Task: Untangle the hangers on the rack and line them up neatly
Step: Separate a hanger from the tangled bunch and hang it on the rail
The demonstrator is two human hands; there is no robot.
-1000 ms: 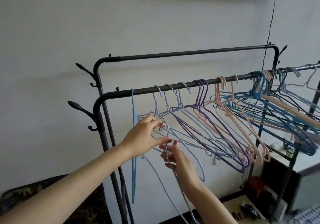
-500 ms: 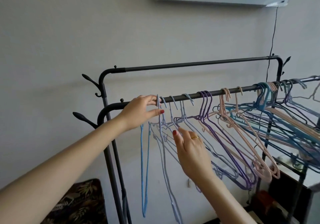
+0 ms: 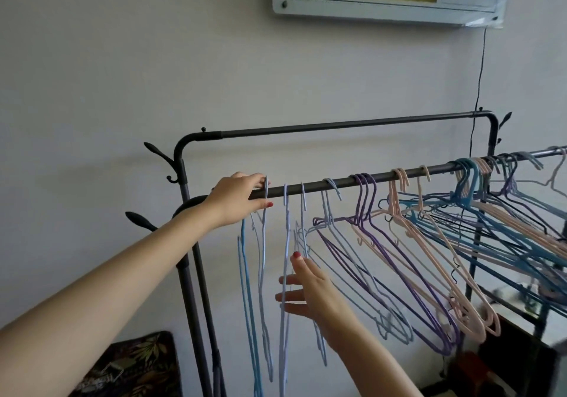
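Note:
A dark metal rack's front rail point(image 3: 383, 178) carries many wire hangers. At its left end my left hand point(image 3: 236, 197) grips the hook of a pale blue hanger point(image 3: 264, 258), fingers over the rail and thumb beneath. A brighter blue hanger point(image 3: 245, 289) hangs just left of it. Lower down, my right hand point(image 3: 310, 292) is spread with straight fingers against the lilac hangers point(image 3: 287, 243), which hang straight down. Further right, purple hangers point(image 3: 368, 209) and pink hangers point(image 3: 429, 243) slant sideways. Teal and blue hangers point(image 3: 491, 212) are bunched and crossed at the right end.
The rack's back rail point(image 3: 337, 125) runs bare behind. Coat hooks point(image 3: 156, 151) stick out from the left posts. A framed picture point(image 3: 383, 3) and a cable point(image 3: 478, 83) are on the wall. A leaf-patterned cushion point(image 3: 132, 366) lies bottom left, dark furniture point(image 3: 515, 350) bottom right.
My left hand rose from the hanger bodies up to the rail and now holds a hook there. My right hand opened and sits lower among the lilac hangers. The view tilted upward.

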